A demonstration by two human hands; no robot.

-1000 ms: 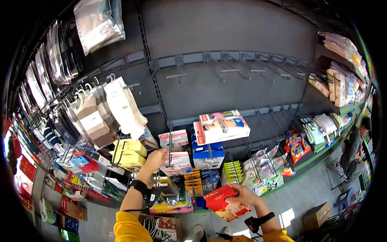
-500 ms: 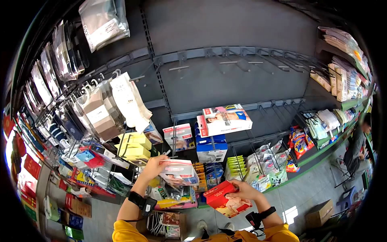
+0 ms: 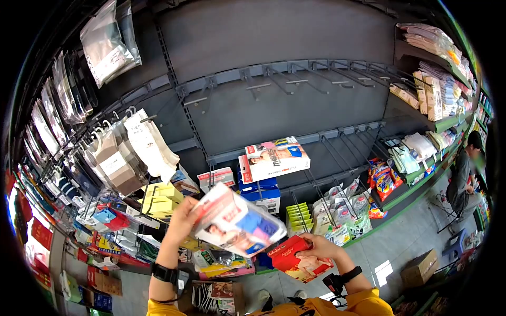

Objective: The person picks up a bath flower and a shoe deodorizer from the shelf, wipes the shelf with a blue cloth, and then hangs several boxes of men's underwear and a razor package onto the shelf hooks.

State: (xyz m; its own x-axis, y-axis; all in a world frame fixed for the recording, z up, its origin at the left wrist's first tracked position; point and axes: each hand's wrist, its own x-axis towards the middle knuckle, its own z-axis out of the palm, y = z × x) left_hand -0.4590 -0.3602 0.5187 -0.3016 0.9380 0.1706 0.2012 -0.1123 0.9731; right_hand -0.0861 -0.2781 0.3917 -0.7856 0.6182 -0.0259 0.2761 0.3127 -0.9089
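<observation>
My left hand (image 3: pixel 184 217) is closed on the left edge of a white underwear box (image 3: pixel 240 221), tilted with its printed front towards me. In my right hand (image 3: pixel 320 248) is a red underwear box (image 3: pixel 296 262), gripped at its right end and held lower. The two boxes come close together, the white one's lower right corner near the red one's top. Beyond them, another white underwear box (image 3: pixel 278 159) lies on top of a blue box (image 3: pixel 265 197) at the rack. A smaller white-and-red box (image 3: pixel 216 177) sits left of that pair.
Bare metal hooks (image 3: pixel 295 79) stick out from the dark back panel. Hanging socks (image 3: pixel 151 142) and yellow boxes (image 3: pixel 162 200) are at left. Bagged goods (image 3: pixel 342 213) hang at right. On the floor stand a cardboard box (image 3: pixel 420 267) and, farther back, a seated person (image 3: pixel 464 179).
My left hand has raised the white box and turned it, so its printed front now shows. The red box stays in my right hand, nearly in place. The view has shifted slightly.
</observation>
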